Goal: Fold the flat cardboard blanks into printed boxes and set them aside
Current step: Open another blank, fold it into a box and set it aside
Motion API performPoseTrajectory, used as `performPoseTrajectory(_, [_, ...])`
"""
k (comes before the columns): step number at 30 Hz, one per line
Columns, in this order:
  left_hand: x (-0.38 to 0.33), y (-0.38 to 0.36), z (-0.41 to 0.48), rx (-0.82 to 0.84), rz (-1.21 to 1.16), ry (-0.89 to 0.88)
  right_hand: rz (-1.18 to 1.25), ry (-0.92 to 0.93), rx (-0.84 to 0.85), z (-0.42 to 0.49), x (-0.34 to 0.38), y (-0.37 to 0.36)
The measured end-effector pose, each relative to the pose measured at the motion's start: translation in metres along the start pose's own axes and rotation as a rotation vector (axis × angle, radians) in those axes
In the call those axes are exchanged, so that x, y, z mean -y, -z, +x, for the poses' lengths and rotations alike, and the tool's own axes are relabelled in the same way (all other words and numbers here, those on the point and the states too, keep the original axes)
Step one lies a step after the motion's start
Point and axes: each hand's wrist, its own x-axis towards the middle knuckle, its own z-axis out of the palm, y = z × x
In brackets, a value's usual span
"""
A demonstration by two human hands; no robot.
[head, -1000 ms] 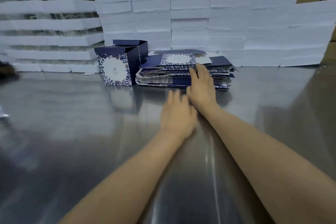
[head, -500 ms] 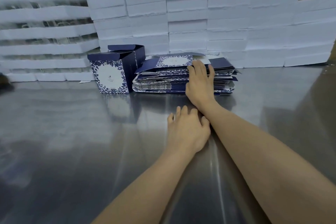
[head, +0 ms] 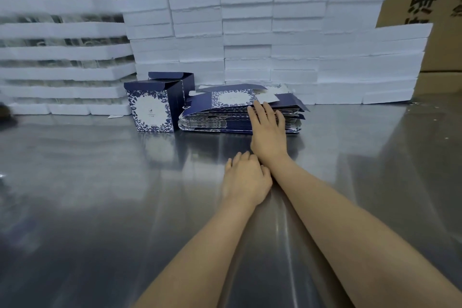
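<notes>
A stack of flat navy-and-white floral cardboard blanks (head: 225, 117) lies at the back of the steel table. My right hand (head: 268, 130) rests against the stack's front edge, fingers straight and reaching up onto the top blanks. My left hand (head: 246, 177) lies palm down on the table just in front of the stack, beside my right wrist, fingers loosely bent and holding nothing. Left of the stack stands a folded box (head: 152, 107) with its top flap raised, and a second folded box (head: 180, 80) stands behind it.
The steel table (head: 100, 182) stretches wide to the left and right. A wall of white foam trays (head: 250, 40) rises behind the blanks. Brown shipping cartons (head: 430, 2) stand at the back right. A dark object (head: 5, 112) sits at the far left edge.
My left hand has drawn back from the stack toward me and now lies on the table. My right hand has stayed on the stack's front edge. The view has tilted up.
</notes>
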Motion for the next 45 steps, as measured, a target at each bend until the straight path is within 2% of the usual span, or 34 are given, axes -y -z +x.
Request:
performPoseTrajectory(3, [0.000, 0.000, 0.006, -0.033, -0.016, 0.001, 0.001, -0.002, 0.041, 0.008, -0.001, -0.007])
performPoseTrajectory(8, [0.004, -0.008, 0.014, -0.037, 0.013, -0.022, 0.016, 0.107, 0.076, 0.027, 0.001, -0.018])
performPoseTrajectory(15, [0.009, -0.014, 0.019, -0.040, 0.021, -0.042, 0.070, 0.136, -0.072, 0.039, 0.000, -0.022])
performPoseTrajectory(21, [0.010, -0.015, 0.019, -0.045, 0.025, -0.048, 0.048, 0.203, -0.076, 0.048, 0.002, -0.027])
performPoseTrajectory(27, [0.009, -0.012, 0.018, -0.021, 0.032, -0.046, 0.264, 0.217, -0.145, 0.051, 0.001, -0.027])
performPoseTrajectory(34, [0.008, -0.011, 0.018, -0.016, 0.036, -0.039, 0.007, 0.191, -0.173, 0.046, 0.004, -0.019])
performPoseTrajectory(37, [0.008, -0.011, 0.019, -0.016, 0.042, -0.041, -0.031, 0.181, -0.148, 0.047, 0.003, -0.019])
performPoseTrajectory(40, [0.009, -0.012, 0.019, -0.031, 0.044, -0.050, -0.085, 0.216, -0.044, 0.049, 0.005, -0.024])
performPoseTrajectory(45, [0.009, -0.014, 0.019, -0.048, 0.052, -0.055, -0.085, 0.202, -0.100, 0.051, 0.005, -0.027])
